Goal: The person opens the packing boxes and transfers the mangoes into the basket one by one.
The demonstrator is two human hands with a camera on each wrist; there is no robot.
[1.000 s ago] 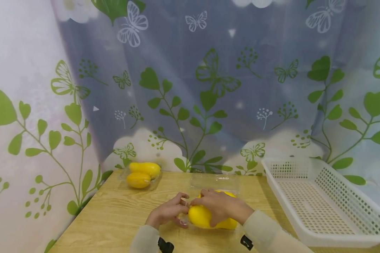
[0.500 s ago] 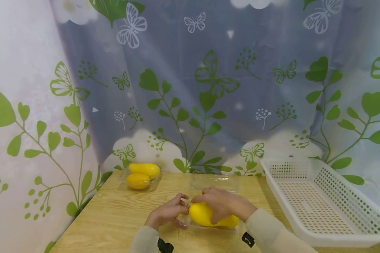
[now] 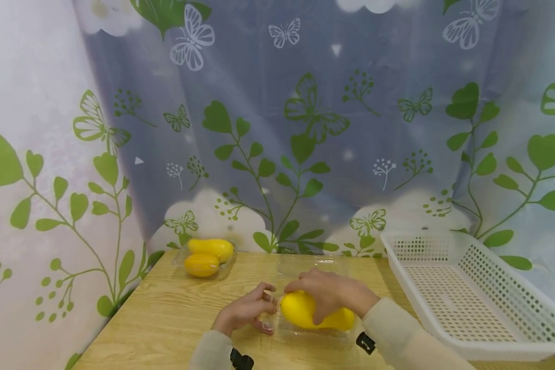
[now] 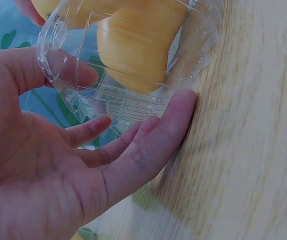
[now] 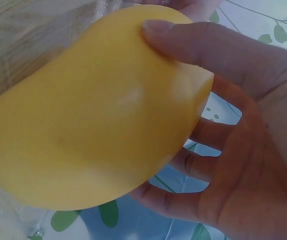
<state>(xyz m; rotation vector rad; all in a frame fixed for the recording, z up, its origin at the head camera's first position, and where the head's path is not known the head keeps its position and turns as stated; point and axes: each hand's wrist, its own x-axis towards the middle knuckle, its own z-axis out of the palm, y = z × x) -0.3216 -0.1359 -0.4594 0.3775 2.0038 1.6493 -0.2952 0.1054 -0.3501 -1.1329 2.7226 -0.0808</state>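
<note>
My right hand (image 3: 328,293) grips a yellow mango (image 3: 298,308) from above, thumb on the near side and fingers on the far side. This mango (image 5: 93,115) fills much of the right wrist view, lying over the base of a clear plastic clamshell (image 3: 305,334). The clamshell's lid (image 3: 312,264) is folded back toward the curtain. At the clamshell's left end, my left hand (image 3: 250,311) holds it between thumb and fingers. Through the clear wall in the left wrist view, yellow fruit (image 4: 138,50) shows, partly hidden by plastic glare.
Two more yellow mangoes (image 3: 210,248) sit in a clear container at the table's back left. A white perforated basket (image 3: 411,298) stands on the right. A printed curtain (image 3: 277,205) hangs behind the wooden table (image 3: 166,318).
My right hand has shifted slightly right and away from me with the mango, uncovering more of the clamshell's near edge. My left hand stays in place.
</note>
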